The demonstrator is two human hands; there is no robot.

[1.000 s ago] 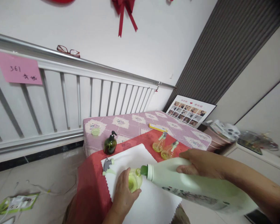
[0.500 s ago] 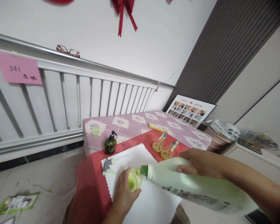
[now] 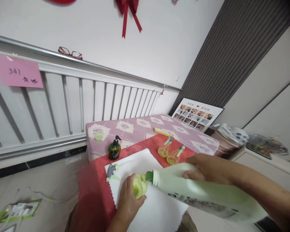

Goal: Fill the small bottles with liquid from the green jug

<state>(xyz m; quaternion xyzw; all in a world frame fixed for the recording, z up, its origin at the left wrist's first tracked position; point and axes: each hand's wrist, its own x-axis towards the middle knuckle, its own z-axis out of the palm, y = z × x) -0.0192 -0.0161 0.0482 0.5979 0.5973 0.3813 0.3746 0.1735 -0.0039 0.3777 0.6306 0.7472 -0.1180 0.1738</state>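
Observation:
My left hand (image 3: 129, 199) is closed around a small clear bottle (image 3: 139, 186) with yellow-green liquid in it, over a white scallop-edged cloth (image 3: 157, 206). Its neck points toward the green spout (image 3: 149, 176) of a large pale green detergent jug (image 3: 207, 193). My right hand (image 3: 200, 169) grips that jug, which is tipped nearly on its side; whether spout and neck touch I cannot tell. Left of the bottle lies a grey and green spray trigger head (image 3: 111, 171). Two clear spray bottles, one nearer (image 3: 174, 157) and one farther (image 3: 164, 150), stand past the jug.
A dark green pump bottle (image 3: 114, 149) stands on the red cloth (image 3: 96, 187). Behind it are a pale green cap (image 3: 99, 136) and a yellow-edged box (image 3: 163, 131) on the patterned purple cover (image 3: 142, 123). A power strip with cables (image 3: 20, 211) lies on the floor.

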